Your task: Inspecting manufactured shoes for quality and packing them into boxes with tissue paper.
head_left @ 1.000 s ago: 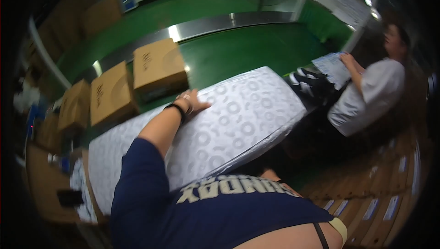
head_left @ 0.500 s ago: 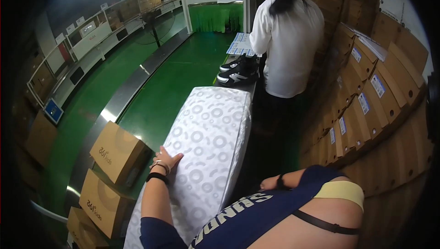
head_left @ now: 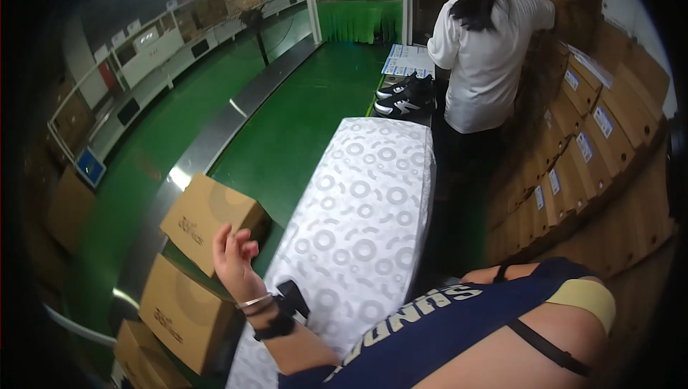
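The left hand (head_left: 233, 256) is raised just left of the long bench (head_left: 362, 203), which is draped in white cloth printed with grey rings. Its fingers (head_left: 247, 247) are loosely curled and hold nothing; a bracelet and a dark band sit at the wrist. The hand touches neither the cloth nor the cardboard boxes (head_left: 208, 221) that stand left of the bench on the conveyor, though it is nearest the upper box and the bench's left edge. A small dark object (head_left: 292, 296) lies on the cloth at the near end of the bench, just right of the wrist.

To work well here, I judge the hand should open flat before it meets the cloth and settle on the bench's edge, not on the box corner close beside it, so the cloth is not dragged or bunched.

The right hand cannot be seen: the person's own shoulder in a dark blue top fills the lower right, so its fingers cannot be judged. The near end of the bench is cut off by that arm. What the dark object is stays unclear. At the far end of the bench a pair of black and white shoes (head_left: 401, 97) rests, and another person in a white shirt (head_left: 487, 59) stands there facing stacked boxes (head_left: 573, 145).
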`<action>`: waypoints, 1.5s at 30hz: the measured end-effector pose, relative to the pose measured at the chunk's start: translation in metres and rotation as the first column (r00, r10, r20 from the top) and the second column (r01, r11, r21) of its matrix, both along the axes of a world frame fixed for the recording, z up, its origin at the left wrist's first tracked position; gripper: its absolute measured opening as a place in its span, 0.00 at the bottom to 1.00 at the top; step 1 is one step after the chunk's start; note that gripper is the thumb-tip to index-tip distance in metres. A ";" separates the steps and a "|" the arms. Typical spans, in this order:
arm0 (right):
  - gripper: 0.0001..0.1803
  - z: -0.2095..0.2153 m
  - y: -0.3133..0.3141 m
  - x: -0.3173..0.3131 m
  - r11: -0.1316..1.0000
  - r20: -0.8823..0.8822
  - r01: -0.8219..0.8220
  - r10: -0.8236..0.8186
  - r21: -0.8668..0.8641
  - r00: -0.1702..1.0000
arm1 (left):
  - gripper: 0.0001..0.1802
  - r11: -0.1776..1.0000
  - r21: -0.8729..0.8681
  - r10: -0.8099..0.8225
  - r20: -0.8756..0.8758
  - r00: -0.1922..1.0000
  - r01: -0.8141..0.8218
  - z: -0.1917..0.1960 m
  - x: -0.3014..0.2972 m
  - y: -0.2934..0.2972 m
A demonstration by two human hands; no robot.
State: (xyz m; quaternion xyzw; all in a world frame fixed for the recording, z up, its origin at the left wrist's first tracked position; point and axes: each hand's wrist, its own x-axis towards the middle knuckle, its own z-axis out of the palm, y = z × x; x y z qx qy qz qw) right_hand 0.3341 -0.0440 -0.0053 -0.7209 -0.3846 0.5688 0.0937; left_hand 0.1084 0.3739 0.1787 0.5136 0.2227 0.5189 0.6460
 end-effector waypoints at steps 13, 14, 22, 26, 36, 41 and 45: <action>0.19 -0.001 -0.037 -0.025 0.981 -0.013 0.189 -0.190 -0.032 0.982 | 0.09 0.705 -0.303 -0.108 0.848 0.519 0.641 0.007 -0.035 0.018; 0.19 0.001 -0.041 -0.025 0.990 0.037 0.137 -0.138 0.032 0.990 | 0.09 0.691 -0.275 -0.146 0.853 0.502 0.668 0.007 -0.033 0.018; 0.13 0.035 -0.056 -0.008 0.971 0.570 0.238 -0.214 0.033 0.793 | 0.13 0.618 -0.234 -0.312 0.803 0.507 0.751 0.006 -0.012 0.003; 0.14 0.053 -0.082 0.022 0.845 0.676 0.475 -0.500 0.245 0.542 | 0.13 0.597 -0.243 -0.358 0.772 0.525 0.765 0.000 -0.001 -0.002; 0.15 0.127 -0.114 0.031 0.679 0.627 0.574 -0.705 0.458 0.333 | 0.13 0.551 -0.345 -0.335 0.742 0.580 0.760 0.003 0.005 -0.006; 0.12 0.201 -0.094 0.046 0.649 0.661 0.409 -0.738 0.642 0.134 | 0.14 0.592 -0.259 -0.390 0.737 0.552 0.763 -0.001 0.002 0.000; 0.12 0.257 -0.047 0.045 0.649 0.643 0.048 -0.760 0.759 0.096 | 0.14 0.586 -0.241 -0.417 0.729 0.544 0.773 -0.002 0.000 -0.007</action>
